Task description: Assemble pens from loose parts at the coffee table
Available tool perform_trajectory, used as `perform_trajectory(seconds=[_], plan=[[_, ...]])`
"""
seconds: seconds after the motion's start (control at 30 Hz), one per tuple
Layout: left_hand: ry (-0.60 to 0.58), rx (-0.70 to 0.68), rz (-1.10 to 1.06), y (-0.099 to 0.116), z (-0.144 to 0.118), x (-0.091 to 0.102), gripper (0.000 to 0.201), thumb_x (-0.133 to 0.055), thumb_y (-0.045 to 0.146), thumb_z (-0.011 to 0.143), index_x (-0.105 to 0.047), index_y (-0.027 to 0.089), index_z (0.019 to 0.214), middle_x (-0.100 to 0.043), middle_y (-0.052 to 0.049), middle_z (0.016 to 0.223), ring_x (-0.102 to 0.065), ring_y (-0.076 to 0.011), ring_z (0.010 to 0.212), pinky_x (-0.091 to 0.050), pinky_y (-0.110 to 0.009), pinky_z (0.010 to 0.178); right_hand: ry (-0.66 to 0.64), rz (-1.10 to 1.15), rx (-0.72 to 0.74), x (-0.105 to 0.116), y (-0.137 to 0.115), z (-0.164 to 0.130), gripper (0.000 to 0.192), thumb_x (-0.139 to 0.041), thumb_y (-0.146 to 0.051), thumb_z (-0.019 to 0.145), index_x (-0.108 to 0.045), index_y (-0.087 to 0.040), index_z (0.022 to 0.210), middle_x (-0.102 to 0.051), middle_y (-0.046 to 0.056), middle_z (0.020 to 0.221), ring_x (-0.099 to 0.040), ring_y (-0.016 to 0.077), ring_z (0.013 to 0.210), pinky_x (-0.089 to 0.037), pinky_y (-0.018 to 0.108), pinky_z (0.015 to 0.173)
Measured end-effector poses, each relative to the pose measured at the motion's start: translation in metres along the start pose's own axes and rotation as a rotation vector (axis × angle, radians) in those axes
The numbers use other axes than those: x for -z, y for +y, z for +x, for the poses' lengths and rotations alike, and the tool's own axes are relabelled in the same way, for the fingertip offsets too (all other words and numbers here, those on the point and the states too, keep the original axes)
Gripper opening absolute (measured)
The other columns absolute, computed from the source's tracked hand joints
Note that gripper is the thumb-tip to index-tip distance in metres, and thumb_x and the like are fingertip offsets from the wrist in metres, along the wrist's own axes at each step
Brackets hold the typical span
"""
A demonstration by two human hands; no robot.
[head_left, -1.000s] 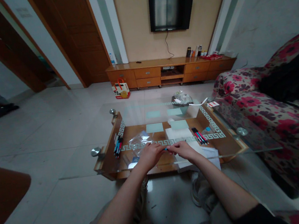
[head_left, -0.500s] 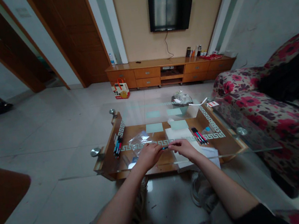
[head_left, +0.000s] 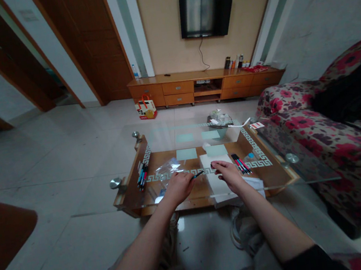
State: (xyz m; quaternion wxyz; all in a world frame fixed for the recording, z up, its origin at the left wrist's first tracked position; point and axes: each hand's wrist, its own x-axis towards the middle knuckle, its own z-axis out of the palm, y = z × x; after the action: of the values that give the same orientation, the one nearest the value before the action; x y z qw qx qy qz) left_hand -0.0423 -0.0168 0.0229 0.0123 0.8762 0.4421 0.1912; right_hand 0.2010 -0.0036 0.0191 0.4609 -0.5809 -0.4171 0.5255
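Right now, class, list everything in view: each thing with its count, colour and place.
pen: one, dark, in left fingers
paper stack: one, white, under right hand
pens left: bundle, blue and red, table's left end
pens right: few, red and dark, right of paper
plastic bag: one, clear, table centre
glass table: one, wood beneath
television: one, black, wall
cabinet: one, wooden, below television
sofa: one, floral, right
left hand: one, holding pen
right hand: one, on paper
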Motion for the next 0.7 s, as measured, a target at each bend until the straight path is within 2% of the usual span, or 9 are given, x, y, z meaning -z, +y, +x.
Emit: perform_trajectory(seconds=[0.1, 0.23, 0.33, 0.43, 0.53, 0.7], plan=[[-0.005, -0.001, 0.007, -0.001, 0.000, 0.000, 0.022, -0.047, 0.034, 0.099, -0.065, 0.022, 0.102, -0.071, -0.007, 0.090, -0.064, -0.0216, 0.093, -0.042, -0.037, 0.088, 0.161, -0.075, 0.100, 0.016, -0.001, 0.010, 0.054, -0.063, -0.054, 0.077, -0.069, -0.015, 0.114, -0.071, 0.013, 0.109, -0.061, 0.0178, 0.075, -0.042, 0.025, 0.056], [0.004, -0.008, 0.016, 0.000, 0.000, 0.001, 0.023, -0.047, 0.035, 0.099, -0.065, 0.021, 0.102, -0.071, -0.007, 0.090, -0.064, -0.0216, 0.092, -0.042, -0.037, 0.089, 0.269, -0.449, 0.327, 0.039, 0.001, 0.020, 0.045, -0.058, -0.044, 0.082, -0.071, -0.012, 0.111, -0.072, 0.014, 0.102, -0.061, 0.0222, 0.079, -0.048, 0.035, 0.075], [0.007, -0.010, 0.019, 0.001, 0.000, 0.001, 0.023, -0.047, 0.036, 0.099, -0.065, 0.021, 0.102, -0.071, -0.006, 0.089, -0.064, -0.0210, 0.091, -0.042, -0.037, 0.089, 0.259, -0.746, 0.445, 0.047, 0.005, 0.021, 0.039, -0.056, -0.032, 0.083, -0.069, -0.014, 0.115, -0.072, 0.012, 0.102, -0.060, 0.0242, 0.085, -0.045, 0.038, 0.086], [-0.001, -0.007, 0.024, 0.001, -0.001, 0.001, 0.023, -0.047, 0.036, 0.099, -0.065, 0.022, 0.102, -0.071, -0.006, 0.089, -0.064, -0.0211, 0.090, -0.042, -0.036, 0.087, 0.194, -0.937, 0.492, 0.046, 0.010, 0.020, 0.035, -0.055, -0.023, 0.084, -0.069, -0.016, 0.116, -0.071, 0.011, 0.107, -0.059, 0.0263, 0.100, -0.041, 0.038, 0.094], [-0.005, -0.008, 0.020, 0.000, -0.001, 0.001, 0.022, -0.046, 0.035, 0.100, -0.065, 0.023, 0.103, -0.071, -0.006, 0.091, -0.064, -0.0212, 0.091, -0.042, -0.036, 0.086, 0.124, -1.031, 0.503, 0.042, 0.013, 0.020, 0.031, -0.055, -0.021, 0.086, -0.070, -0.018, 0.113, -0.072, 0.010, 0.108, -0.056, 0.0267, 0.108, -0.039, 0.037, 0.096], [-0.014, -0.014, 0.017, 0.000, -0.001, 0.002, 0.022, -0.047, 0.036, 0.100, -0.064, 0.022, 0.101, -0.071, -0.006, 0.089, -0.064, -0.0206, 0.088, -0.042, -0.036, 0.086, 0.081, -1.112, 0.519, 0.037, 0.013, 0.019, 0.027, -0.056, -0.019, 0.087, -0.072, -0.020, 0.109, -0.072, 0.010, 0.105, -0.055, 0.0268, 0.107, -0.037, 0.036, 0.096]])
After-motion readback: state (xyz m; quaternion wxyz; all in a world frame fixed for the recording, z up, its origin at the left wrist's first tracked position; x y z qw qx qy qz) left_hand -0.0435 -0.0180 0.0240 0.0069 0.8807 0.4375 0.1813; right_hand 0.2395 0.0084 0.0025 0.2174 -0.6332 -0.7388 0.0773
